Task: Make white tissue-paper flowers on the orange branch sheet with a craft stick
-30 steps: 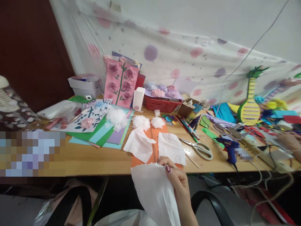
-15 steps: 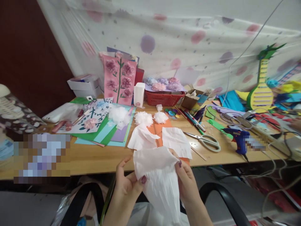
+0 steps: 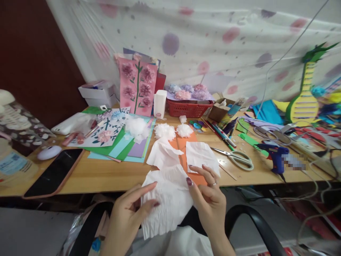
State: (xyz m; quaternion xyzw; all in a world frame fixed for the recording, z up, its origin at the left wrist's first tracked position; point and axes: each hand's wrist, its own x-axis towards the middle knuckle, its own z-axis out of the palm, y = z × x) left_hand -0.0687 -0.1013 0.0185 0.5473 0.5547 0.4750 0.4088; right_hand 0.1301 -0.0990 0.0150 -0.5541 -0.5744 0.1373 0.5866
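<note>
Both my hands hold a crinkled white tissue sheet (image 3: 166,201) in front of the table's near edge. My left hand (image 3: 131,208) pinches its left side, thumb on top and fingers behind. My right hand (image 3: 209,197) grips the right edge between thumb and fingers, a ring on one finger. Just beyond, two more white tissue pieces (image 3: 201,156) lie on orange paper (image 3: 186,145). Three fluffy white tissue flowers (image 3: 165,131) sit further back.
Scissors (image 3: 237,160) and a blue glue gun (image 3: 275,158) lie right of the papers. A black phone (image 3: 54,172) rests at the left edge. Coloured card sheets (image 3: 119,145), a red basket (image 3: 188,106), a pink flower card (image 3: 137,87) and tangled cables (image 3: 306,142) crowd the wooden table (image 3: 106,176).
My left hand came up and took the sheet's left side. Both hands have spread the sheet wider and lowered it toward my lap. The view shifted slightly, showing the phone.
</note>
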